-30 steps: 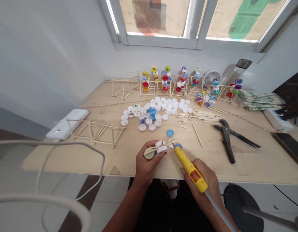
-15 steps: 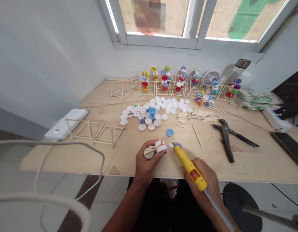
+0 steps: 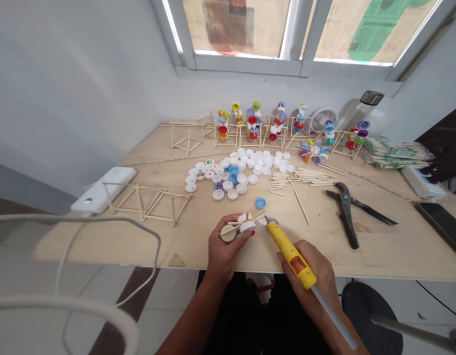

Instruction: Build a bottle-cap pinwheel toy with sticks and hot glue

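Note:
My left hand (image 3: 225,250) is closed on a small assembly of bottle caps and thin wooden sticks (image 3: 247,225), held above the table near its front edge. My right hand (image 3: 313,266) grips a yellow glue gun (image 3: 290,254) with a clear glue stick coming out of its back end. The gun's nozzle is at the right end of the sticks, beside a white cap; whether they touch cannot be made out. A blue cap (image 3: 260,202) lies on the table just beyond the assembly. Many white caps (image 3: 246,162) are spread farther back.
Black-handled pliers (image 3: 345,212) and a phone (image 3: 442,227) lie on the right. Cut sticks (image 3: 312,176) sit behind. Stick frames (image 3: 141,202) and a white power bank (image 3: 104,190) are left. Colourful cap wheels (image 3: 252,125) line the back, near a small fan (image 3: 323,120).
Both hands hold nearly the same pose. The glue gun's nozzle has shifted very slightly, and the whole view has moved a little.

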Demonstrator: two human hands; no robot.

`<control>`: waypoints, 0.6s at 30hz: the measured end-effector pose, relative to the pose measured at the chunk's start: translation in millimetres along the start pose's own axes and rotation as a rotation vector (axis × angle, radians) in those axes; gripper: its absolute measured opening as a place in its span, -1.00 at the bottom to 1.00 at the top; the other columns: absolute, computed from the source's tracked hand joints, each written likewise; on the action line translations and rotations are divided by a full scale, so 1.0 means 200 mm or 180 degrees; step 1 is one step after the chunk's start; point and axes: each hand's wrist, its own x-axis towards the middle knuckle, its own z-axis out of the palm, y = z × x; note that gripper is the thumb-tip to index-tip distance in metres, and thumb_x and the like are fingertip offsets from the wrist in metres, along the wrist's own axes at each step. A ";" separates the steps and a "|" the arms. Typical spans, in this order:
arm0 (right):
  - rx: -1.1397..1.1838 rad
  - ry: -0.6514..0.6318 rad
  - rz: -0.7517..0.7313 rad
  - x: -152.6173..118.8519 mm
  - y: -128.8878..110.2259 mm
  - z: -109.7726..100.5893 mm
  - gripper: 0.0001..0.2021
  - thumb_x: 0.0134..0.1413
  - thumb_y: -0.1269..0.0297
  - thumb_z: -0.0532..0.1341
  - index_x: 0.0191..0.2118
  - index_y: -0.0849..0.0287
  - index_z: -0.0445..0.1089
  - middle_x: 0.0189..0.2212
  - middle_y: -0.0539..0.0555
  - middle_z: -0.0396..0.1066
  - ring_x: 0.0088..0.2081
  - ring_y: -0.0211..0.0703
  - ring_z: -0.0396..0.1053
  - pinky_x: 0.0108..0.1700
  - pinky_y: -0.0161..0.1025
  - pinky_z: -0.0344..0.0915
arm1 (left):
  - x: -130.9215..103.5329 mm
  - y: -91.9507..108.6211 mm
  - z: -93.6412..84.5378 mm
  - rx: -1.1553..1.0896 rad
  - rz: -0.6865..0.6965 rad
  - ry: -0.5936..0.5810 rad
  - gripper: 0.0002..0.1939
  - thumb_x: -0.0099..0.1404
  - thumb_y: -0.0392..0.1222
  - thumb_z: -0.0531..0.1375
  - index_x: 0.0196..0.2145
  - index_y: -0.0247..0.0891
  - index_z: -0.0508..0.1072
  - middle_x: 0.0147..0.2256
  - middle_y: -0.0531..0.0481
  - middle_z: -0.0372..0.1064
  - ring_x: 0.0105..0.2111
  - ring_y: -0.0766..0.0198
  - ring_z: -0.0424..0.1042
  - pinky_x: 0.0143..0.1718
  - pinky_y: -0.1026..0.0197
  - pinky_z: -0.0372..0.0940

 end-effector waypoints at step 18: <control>0.0016 0.0111 -0.0128 0.00 0.00 -0.01 -0.88 0.11 0.31 0.09 -0.44 0.12 0.22 -0.59 -0.05 0.23 -0.54 -0.25 0.21 -0.48 -0.30 0.11 | 0.01 0.01 0.00 0.0150 0.0146 -0.0027 -0.67 -0.07 -0.15 0.38 -0.31 -0.26 0.46 -0.42 0.00 0.44 -0.42 0.26 0.42 -0.30 0.21 0.35</control>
